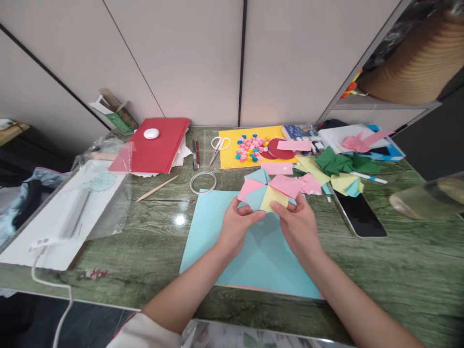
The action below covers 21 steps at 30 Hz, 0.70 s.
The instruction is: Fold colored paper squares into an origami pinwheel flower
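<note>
Between my two hands is a folded paper pinwheel [256, 195] with pink, light blue and pale yellow panels. My left hand [239, 223] grips its lower left edge, thumb on the front and fingers behind. My right hand [297, 221] pinches the yellow panel at the lower right, thumb on top. Both hands hover above a light blue paper sheet [217, 232] lying on the table. Just behind the pinwheel lie a pink paper strip [277, 168] and crumpled pink paper [311, 184].
White scissors [218, 147], a tape roll [203, 183] and a pointed wooden stick [157, 188] lie behind to the left. A yellow sheet [226, 157] bears several paper balls [252, 146]. A phone [358, 212] and a clear cup [424, 198] stand to the right. A red folder [155, 145] is at the left.
</note>
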Tool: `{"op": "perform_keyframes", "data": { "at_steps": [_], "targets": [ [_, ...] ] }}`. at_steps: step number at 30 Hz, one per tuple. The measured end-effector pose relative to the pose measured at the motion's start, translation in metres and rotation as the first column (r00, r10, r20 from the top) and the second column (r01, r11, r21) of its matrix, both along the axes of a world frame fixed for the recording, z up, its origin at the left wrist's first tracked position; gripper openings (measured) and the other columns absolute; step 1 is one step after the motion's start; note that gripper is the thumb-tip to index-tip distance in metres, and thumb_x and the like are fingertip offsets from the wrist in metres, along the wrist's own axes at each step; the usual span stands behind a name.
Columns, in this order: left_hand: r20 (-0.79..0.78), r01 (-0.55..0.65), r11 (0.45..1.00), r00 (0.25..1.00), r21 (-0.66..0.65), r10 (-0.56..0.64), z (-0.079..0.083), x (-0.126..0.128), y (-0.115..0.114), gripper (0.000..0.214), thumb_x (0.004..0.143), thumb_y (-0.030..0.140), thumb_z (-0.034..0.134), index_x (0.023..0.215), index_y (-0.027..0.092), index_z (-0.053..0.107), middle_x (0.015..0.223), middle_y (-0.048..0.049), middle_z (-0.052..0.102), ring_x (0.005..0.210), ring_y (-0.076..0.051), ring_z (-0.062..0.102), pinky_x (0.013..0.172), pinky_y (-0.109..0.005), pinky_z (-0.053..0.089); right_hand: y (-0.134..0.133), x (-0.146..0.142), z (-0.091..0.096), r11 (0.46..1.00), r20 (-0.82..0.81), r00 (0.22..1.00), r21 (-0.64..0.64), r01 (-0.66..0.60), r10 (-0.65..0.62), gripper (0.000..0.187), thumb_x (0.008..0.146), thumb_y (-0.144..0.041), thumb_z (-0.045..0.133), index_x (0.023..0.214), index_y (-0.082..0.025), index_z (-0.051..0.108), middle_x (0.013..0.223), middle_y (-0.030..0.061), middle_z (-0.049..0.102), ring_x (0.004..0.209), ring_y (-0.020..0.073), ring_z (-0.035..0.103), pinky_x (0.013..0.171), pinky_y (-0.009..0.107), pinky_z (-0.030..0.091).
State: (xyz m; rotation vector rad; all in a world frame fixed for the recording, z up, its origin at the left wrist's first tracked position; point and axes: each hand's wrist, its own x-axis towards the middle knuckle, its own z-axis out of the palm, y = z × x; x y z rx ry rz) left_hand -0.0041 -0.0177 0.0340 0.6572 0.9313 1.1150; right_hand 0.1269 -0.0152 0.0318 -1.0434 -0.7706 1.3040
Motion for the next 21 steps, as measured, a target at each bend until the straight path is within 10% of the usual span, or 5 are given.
{"op": "perform_keyframes", "data": {
  "at_steps": [8,11,13,16,21],
  "targets": [
    [-0.002,0.09,0.995,0.996,-0.046,-0.09,-0.004,-0.002,0.003,0.034,0.064,0.018,0.073,0.092,0.016,0.055,0.071,-0.0012,0.068,0.081,-0.018,0.067,0.073,-0.028,0.047,0.006,0.005,-0.002,1.0,0.019,1.0,-0.011,-0.002,0.002,0.046,0.068,-0.027,0.072,0.109,-0.025,0.051,0.088,0.0015,0.072,0.091,0.0199,0.066,0.082,0.035,0.05],
    [-0.254,0.209,0.975,0.949,0.071,-0.185,-0.004,-0.013,0.012,0.025,0.073,0.016,0.062,0.097,0.017,0.054,0.08,-0.0045,0.07,0.085,-0.02,0.067,0.077,-0.032,0.049,0.012,0.012,-0.005,1.0,0.0,1.0,-0.017,-0.001,0.001,0.046,0.068,-0.026,0.072,0.11,-0.025,0.052,0.091,0.0003,0.072,0.09,0.0172,0.066,0.084,0.032,0.049],
    [-0.618,0.242,0.931,0.786,0.273,-0.023,-0.005,-0.026,0.02,0.025,0.08,0.011,0.05,0.103,0.019,0.055,0.093,-0.0058,0.07,0.092,-0.019,0.064,0.084,-0.034,0.047,0.016,0.016,-0.009,0.998,0.006,1.0,-0.054,-0.028,0.028,0.044,0.068,-0.027,0.072,0.109,-0.025,0.053,0.09,-0.0005,0.072,0.086,0.0151,0.066,0.083,0.029,0.049],
    [-0.873,0.332,0.816,0.303,0.473,0.382,-0.007,-0.049,0.034,0.034,0.082,0.005,0.037,0.107,0.019,0.057,0.113,-0.0082,0.063,0.11,-0.021,0.054,0.096,-0.038,0.039,0.021,0.02,-0.016,0.98,0.143,0.981,-0.169,-0.106,0.131,0.047,0.068,-0.032,0.071,0.11,-0.024,0.052,0.083,-0.0004,0.071,0.076,0.0162,0.067,0.074,0.03,0.053],
    [-0.899,0.328,0.902,-0.237,0.283,0.368,-0.016,-0.079,0.05,0.032,0.081,0.019,0.05,0.111,0.01,0.055,0.11,-0.0161,0.058,0.104,-0.03,0.052,0.089,-0.043,0.042,0.022,0.033,-0.009,0.907,0.571,0.709,-0.328,-0.265,0.414,0.046,0.078,-0.048,0.055,0.117,-0.023,0.05,0.072,0.0022,0.068,0.063,0.0205,0.066,0.059,0.034,0.052]
  ]
}}
